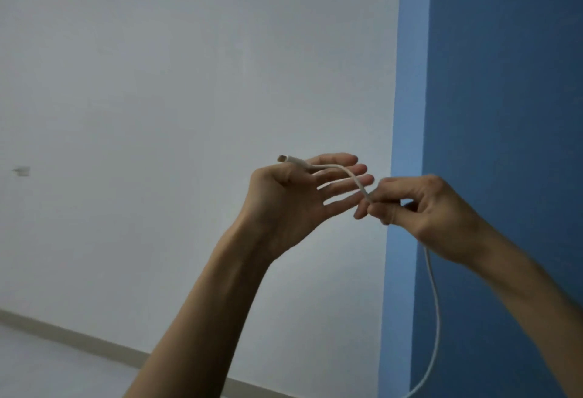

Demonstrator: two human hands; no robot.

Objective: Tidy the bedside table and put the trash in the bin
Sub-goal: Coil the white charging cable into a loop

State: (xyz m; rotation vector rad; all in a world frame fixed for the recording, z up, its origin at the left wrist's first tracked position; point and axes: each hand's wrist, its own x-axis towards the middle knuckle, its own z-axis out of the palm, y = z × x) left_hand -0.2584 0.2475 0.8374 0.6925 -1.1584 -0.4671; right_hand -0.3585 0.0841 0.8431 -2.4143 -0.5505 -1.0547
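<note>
A white charging cable (433, 296) runs between both raised hands. My left hand (293, 202) pins the cable's plug end under the thumb, palm facing me, the other fingers stretched out and apart. My right hand (422, 208) pinches the cable a short way along, between thumb and fingertips. Below the right hand the cable hangs in a long curve and leaves the bottom edge of the view. The bedside table and the bin are out of view.
A white wall (157, 82) fills the left and middle. A blue wall section (504, 82) stands at the right. A pale skirting board (79, 339) and floor show at the bottom left. A small wall socket (22, 170) sits far left.
</note>
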